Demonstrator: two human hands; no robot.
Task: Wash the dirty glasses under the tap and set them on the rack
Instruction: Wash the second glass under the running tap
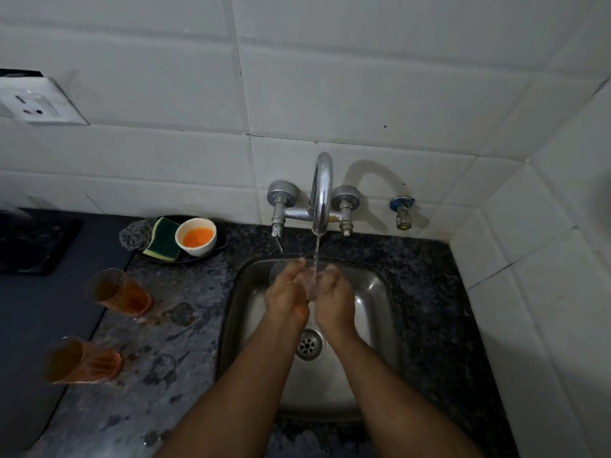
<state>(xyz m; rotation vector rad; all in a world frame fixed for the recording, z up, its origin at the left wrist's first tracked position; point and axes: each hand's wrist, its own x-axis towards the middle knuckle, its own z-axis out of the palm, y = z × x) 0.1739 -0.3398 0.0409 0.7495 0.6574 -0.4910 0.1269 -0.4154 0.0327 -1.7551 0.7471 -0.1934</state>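
Observation:
Over the steel sink (373, 292), a clear glass (281, 267) is held between my left hand (286, 294) and my right hand (334, 294). Both hands curl round it, and they hide most of it. Water runs from the chrome tap (321, 193) down onto the glass between my hands. Two dirty glasses with orange-brown residue stand on the counter to the left, one further back (119, 292) and one nearer (81, 360). No rack shows in this view.
A green-and-yellow sponge (163, 242), a steel scrubber (134, 234) and a white bowl of orange soap (196, 237) sit on a dark dish behind the glasses. The granite counter (178, 358) is wet and stained. A tiled wall closes in at the right.

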